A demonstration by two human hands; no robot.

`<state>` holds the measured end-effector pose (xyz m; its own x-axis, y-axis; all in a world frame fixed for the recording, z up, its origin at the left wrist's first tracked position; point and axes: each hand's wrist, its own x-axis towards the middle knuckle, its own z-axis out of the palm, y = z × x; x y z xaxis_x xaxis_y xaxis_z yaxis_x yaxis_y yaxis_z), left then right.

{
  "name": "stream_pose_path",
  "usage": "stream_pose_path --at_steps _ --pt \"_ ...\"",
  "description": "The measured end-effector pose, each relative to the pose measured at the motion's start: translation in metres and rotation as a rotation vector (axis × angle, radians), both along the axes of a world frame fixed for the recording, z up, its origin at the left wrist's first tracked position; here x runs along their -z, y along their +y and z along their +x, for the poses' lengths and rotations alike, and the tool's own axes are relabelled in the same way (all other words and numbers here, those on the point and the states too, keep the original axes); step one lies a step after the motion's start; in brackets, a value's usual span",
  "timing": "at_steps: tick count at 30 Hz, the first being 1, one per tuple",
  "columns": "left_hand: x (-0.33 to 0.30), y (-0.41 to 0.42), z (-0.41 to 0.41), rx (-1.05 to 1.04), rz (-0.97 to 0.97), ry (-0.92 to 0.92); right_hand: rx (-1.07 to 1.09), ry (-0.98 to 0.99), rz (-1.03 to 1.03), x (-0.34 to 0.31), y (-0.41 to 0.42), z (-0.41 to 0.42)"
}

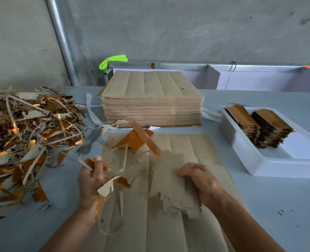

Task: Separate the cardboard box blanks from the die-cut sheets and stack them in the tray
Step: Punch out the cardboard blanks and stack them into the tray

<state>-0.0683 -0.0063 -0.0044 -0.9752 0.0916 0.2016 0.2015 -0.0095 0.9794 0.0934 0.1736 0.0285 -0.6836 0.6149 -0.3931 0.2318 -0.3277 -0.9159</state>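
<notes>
Kraft-brown cardboard covers the work area: a die-cut sheet (pixel 186 142) lies flat on the grey table (pixel 259 206) directly in front of the person, so both hands can work over it. The right hand (pixel 203 180) grips a bundle of separated box blanks (pixel 170 182), fingers curled over its right edge; the bundle is blurred, so the exact finger placement cannot be read. The left hand (pixel 91 180) clutches torn waste strips (pixel 112 184), which trail downward from the fist. This division appears deliberate: product on the right, scrap on the left.

Placement of the surrounding items matches that division. The white tray (pixel 259 168) stands to the right, near the blank-holding hand, and already contains two stacks of blanks (pixel 259 124) side by side. The scrap pile (pixel 27 131) lies to the left, near the waste-holding hand. The stack of unprocessed sheets (pixel 152 99) sits behind the work sheet, within forward reach.

Judgement: the next step is probably to discard the strips left and transfer the bundle to the tray.
</notes>
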Motion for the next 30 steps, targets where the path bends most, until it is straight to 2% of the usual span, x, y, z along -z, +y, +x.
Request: stream_pose_path --at_steps 2,5,7,11,15,18,21,25,27,30 --pt "0.006 0.002 -0.002 0.188 -0.118 -0.1 0.026 0.064 -0.025 0.001 0.001 0.001" --pt "0.004 0.013 0.014 0.591 -0.047 -0.229 -0.022 0.149 -0.013 0.003 -0.003 0.0" --pt "0.001 0.024 0.024 0.705 -0.016 -0.263 -0.059 0.21 0.0 0.004 -0.006 -0.002" --pt "0.002 0.035 0.036 0.655 -0.256 -0.259 -0.009 0.254 0.008 0.01 -0.009 -0.006" --pt "0.005 0.038 0.053 0.582 -0.348 -0.215 0.041 0.145 0.087 0.019 -0.014 -0.005" --pt "0.002 0.034 0.053 0.513 -0.276 -0.298 0.116 0.068 0.105 0.021 -0.008 0.003" --pt "-0.004 0.023 0.04 0.345 -0.179 -0.362 0.14 -0.063 0.238 0.02 0.004 0.016" --pt "-0.025 0.006 0.013 0.175 -0.096 -0.208 0.132 -0.091 0.3 0.021 0.014 0.027" --pt "-0.036 -0.001 0.0 0.145 -0.168 0.013 0.154 -0.09 0.277 0.022 0.017 0.029" --pt "-0.053 -0.013 -0.009 0.2 -0.479 0.521 0.187 -0.1 0.282 0.022 0.019 0.033"
